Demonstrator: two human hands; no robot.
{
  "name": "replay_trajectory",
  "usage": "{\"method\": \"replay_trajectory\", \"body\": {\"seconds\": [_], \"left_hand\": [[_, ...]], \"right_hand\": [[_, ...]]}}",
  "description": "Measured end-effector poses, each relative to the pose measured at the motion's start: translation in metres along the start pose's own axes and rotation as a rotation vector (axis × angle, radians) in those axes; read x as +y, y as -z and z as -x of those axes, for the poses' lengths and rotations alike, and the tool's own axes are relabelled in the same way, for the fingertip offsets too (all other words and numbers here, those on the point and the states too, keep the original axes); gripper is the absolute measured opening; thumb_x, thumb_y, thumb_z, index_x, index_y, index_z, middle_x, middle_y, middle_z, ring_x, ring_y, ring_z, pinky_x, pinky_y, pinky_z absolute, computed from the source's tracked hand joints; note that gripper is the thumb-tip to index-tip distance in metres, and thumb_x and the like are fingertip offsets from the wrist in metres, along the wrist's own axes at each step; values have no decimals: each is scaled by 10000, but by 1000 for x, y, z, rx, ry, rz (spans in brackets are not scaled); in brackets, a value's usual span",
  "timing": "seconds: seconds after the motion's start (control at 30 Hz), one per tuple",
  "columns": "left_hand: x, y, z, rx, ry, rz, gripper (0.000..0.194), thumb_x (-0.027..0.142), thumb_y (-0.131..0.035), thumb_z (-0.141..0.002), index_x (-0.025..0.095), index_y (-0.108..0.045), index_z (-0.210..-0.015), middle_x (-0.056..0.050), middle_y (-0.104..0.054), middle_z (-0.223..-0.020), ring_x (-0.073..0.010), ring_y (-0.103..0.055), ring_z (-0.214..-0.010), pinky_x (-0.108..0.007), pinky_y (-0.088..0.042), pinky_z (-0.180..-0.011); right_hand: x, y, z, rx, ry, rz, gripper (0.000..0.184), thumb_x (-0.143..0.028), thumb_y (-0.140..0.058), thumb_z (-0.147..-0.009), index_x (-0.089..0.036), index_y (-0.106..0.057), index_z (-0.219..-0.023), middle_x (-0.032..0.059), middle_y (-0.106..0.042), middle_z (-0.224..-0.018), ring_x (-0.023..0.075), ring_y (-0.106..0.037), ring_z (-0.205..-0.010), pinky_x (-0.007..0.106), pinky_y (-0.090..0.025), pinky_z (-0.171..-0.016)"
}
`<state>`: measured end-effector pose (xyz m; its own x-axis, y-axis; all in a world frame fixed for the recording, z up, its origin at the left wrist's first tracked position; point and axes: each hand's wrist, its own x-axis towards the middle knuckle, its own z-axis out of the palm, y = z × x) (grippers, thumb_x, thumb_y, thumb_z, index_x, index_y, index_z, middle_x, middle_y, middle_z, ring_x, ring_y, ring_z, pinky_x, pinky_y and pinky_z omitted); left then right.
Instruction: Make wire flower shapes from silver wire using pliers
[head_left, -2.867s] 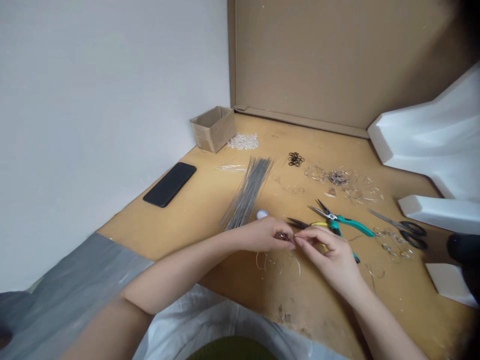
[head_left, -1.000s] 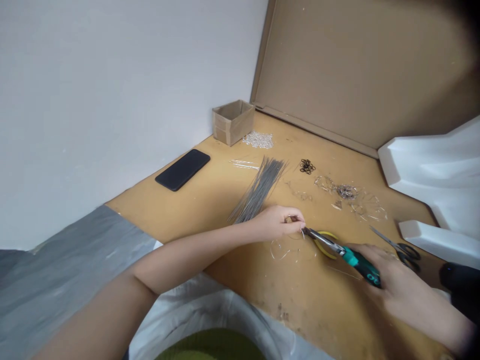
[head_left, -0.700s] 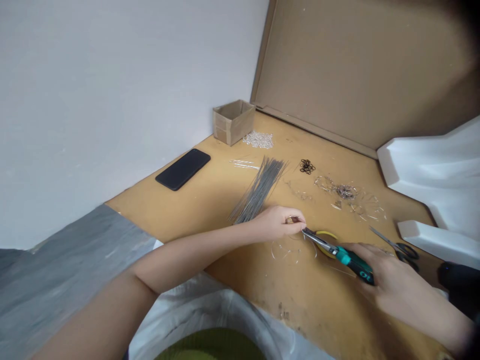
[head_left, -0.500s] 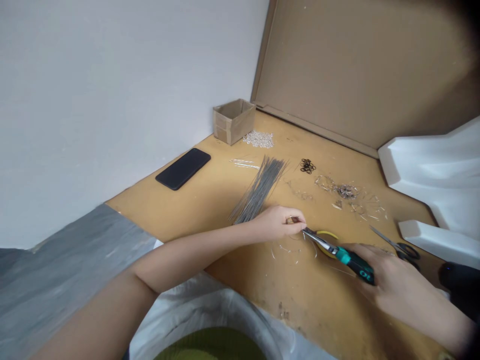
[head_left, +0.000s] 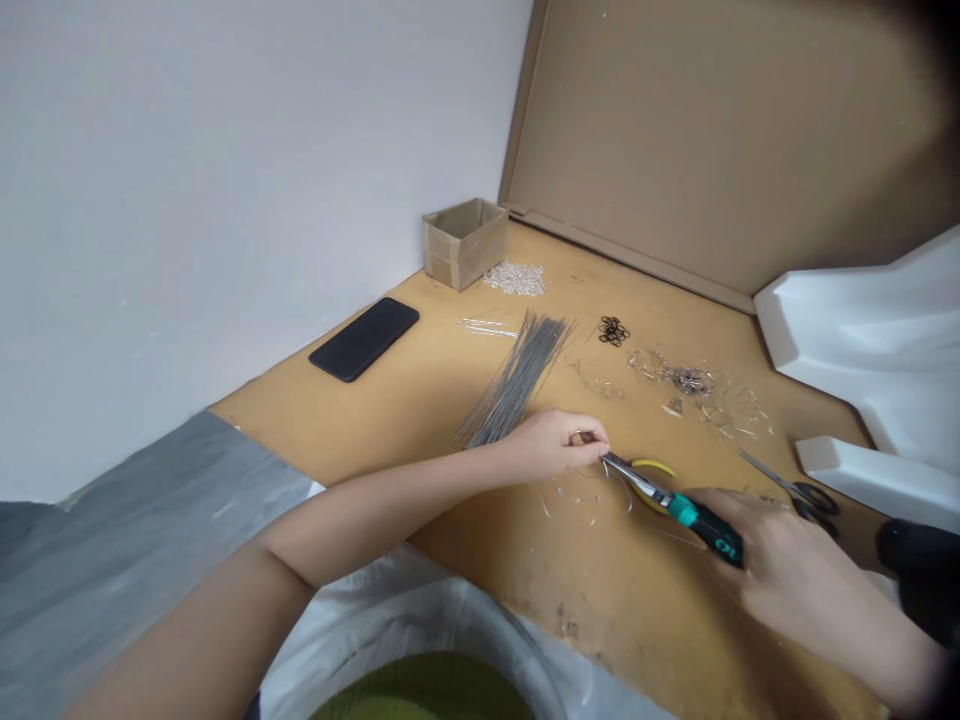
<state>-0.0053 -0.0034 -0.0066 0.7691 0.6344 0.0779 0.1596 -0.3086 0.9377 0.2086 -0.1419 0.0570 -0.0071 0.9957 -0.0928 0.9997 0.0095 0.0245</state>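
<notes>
The pliers (head_left: pixel 671 503), with slim silvery metal jaws and a teal-and-black handle, lay slantwise above the table in the right hand (head_left: pixel 784 550), their nose pointing at the left hand's (head_left: pixel 551 445) fingertips. There the left hand pinched a small brownish wire piece (head_left: pixel 583 437), partly hidden; whether the jaws gripped it was too small to tell.

readable text: none | pliers handle (head_left: pixel 705 527): small teal mark (head_left: pixel 726 547) on black, characters too small to make out
</notes>
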Motion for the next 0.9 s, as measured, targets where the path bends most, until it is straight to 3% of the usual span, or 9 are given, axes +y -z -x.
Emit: {"method": "replay_trajectory", "body": {"seconds": [0.1, 0.5, 0.67, 0.77, 0.9], "left_hand": [[0, 0, 0, 2, 8, -9, 239, 352, -494, -801, 175, -650, -839, 24, -619, -721, -82, -488, -624, -183, -343, -583], [1, -2, 0, 7, 1, 25, 209, 326, -504, -807, 165, -636, -821, 11, -631, -741, -88, -529, -669, -185, -371, -600], [-1, 0, -5, -30, 47, 262, 221, 333, -550, -784, 155, -582, -910, -17, -613, -865, -50, -522, -549, -195, -395, -550], [-3, 4, -7, -40, 46, 401, 334, 302, -636, -722, 166, -521, -1004, -42, -594, -958, -56, -575, -587, -210, -421, -596], [-3, 7, -7, -36, 68, 406, 425, 257, -659, -710, 175, -466, -1079, -25, -631, -801, -98, -604, -684, -214, -406, -638]], "right_hand": [[1, 0, 1, -115, 32, -5, 390, -172, -488, -684, -256, -627, -1038, 23, -710, -923, 234, -675, -766, 300, -491, -623], [-10, 0, 4, -108, -16, 38, 305, -233, -455, -757, -240, -611, -1019, 25, -713, -838, 246, -681, -749, 320, -500, -620], [-9, -1, 4, -106, -57, 47, 310, -254, -460, -756, -250, -607, -1029, 35, -709, -876, 252, -677, -770, 327, -496, -617], [-6, 0, 7, -66, -94, 84, 302, -293, -473, -762, -260, -617, -1025, 48, -710, -881, 262, -678, -760, 321, -486, -574], [2, 1, 11, -17, -155, 143, 297, -304, -486, -754, -244, -638, -1002, 64, -717, -794, 275, -678, -674, 317, -458, -495]]}}
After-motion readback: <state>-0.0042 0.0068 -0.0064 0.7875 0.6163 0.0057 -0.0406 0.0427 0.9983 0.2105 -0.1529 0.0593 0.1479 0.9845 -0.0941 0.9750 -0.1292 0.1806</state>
